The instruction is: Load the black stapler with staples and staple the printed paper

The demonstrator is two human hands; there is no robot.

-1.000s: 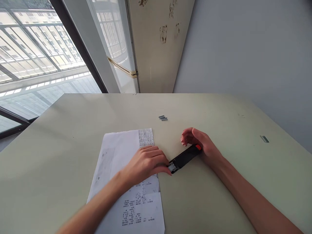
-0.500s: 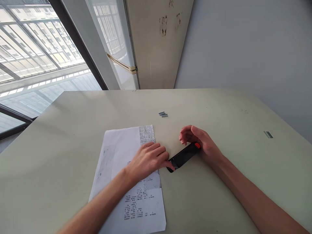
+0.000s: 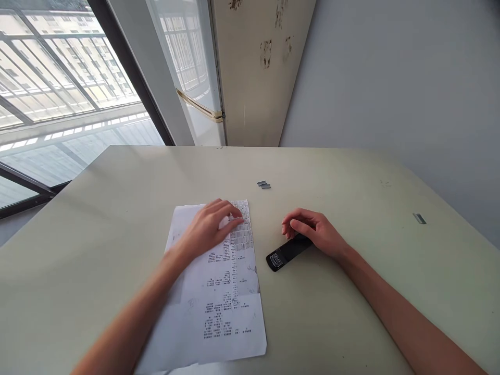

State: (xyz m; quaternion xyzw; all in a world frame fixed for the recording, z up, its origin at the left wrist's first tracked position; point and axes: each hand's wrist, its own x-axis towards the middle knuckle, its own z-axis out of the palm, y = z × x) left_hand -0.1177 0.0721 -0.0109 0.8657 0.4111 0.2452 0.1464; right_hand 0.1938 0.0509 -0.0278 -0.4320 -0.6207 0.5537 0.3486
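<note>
A black stapler point(image 3: 284, 253) lies on the pale green table point(image 3: 351, 291), its front end pointing toward me. My right hand point(image 3: 312, 232) rests over its far end with the fingers curled around it. A printed sheet of paper point(image 3: 219, 291) lies to the left of the stapler. My left hand point(image 3: 209, 226) lies on the top part of the sheet, fingers stretched out flat, holding nothing.
Two small strips of staples point(image 3: 263, 184) lie beyond the stapler, and another strip point(image 3: 419, 218) lies far right. A window point(image 3: 58, 94) is at the left, a stained pillar point(image 3: 258, 73) behind the table, and a grey wall point(image 3: 410, 88) at the right.
My left hand left the stapler's front end and moved up-left onto the top of the paper. My right hand closed down over the stapler's far end, hiding its red tip.
</note>
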